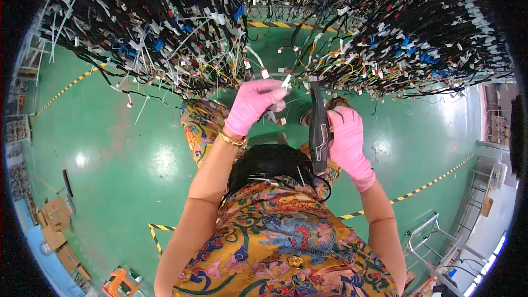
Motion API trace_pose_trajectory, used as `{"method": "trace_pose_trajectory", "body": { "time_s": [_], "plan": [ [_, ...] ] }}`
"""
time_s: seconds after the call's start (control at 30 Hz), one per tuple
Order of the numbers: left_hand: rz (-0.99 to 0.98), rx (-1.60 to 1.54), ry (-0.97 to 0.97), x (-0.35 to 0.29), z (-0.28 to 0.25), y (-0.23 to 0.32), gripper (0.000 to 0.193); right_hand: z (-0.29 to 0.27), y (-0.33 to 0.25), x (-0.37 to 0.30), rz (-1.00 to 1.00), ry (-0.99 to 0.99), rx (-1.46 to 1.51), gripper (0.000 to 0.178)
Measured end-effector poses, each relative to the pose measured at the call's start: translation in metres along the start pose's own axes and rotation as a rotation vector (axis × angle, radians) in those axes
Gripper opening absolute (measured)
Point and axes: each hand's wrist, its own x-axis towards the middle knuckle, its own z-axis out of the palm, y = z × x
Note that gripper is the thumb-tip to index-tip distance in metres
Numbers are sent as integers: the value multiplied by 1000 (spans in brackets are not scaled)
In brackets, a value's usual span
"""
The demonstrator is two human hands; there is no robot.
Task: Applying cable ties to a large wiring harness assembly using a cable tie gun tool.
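My left hand (257, 104), in a pink glove, is closed, with thumb and fingertips pinching a small white piece (286, 81). Whether that piece is a label or a connector is too small to tell. Just under these fingers hangs a wire end with a white and red connector (282, 121). A long black and grey hand tool (318, 126), shaped like a cable tie gun, stands nearly upright in the picture with its narrow end toward the wires. My right hand (347, 140), also pink-gloved, is wrapped round its right side. The two hands are apart.
Dense bundles of black wires (181, 27) with white tags and ties hang ahead, with more wire bundles (418, 44) at the right. A black pouch (269, 168) sits at my waist. An orange stool (122, 283), cardboard boxes (58, 214) and a metal frame (432, 239) stand farther out.
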Motion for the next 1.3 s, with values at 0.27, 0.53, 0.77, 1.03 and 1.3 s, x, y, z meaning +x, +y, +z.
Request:
{"method": "trace_pose_trajectory", "body": {
  "time_s": [0.27, 0.53, 0.77, 1.03, 1.3],
  "plan": [
    [72, 239, 80, 1, 2, 2, 27, -12, 5, 1, -32, -195, 791, 61],
    [91, 275, 98, -2, 4, 4, 25, -27, 8, 13, -61, -292, 766, 64],
    [195, 452, 187, 0, 5, 0, 21, -29, 6, 11, -49, -197, 762, 63],
    [313, 630, 214, -3, 12, 2, 20, -22, -9, 8, 21, -116, 693, 49],
    [315, 663, 237, 0, 16, -2, 20, -25, -7, 14, -112, -34, 633, 49]
  ]
}}
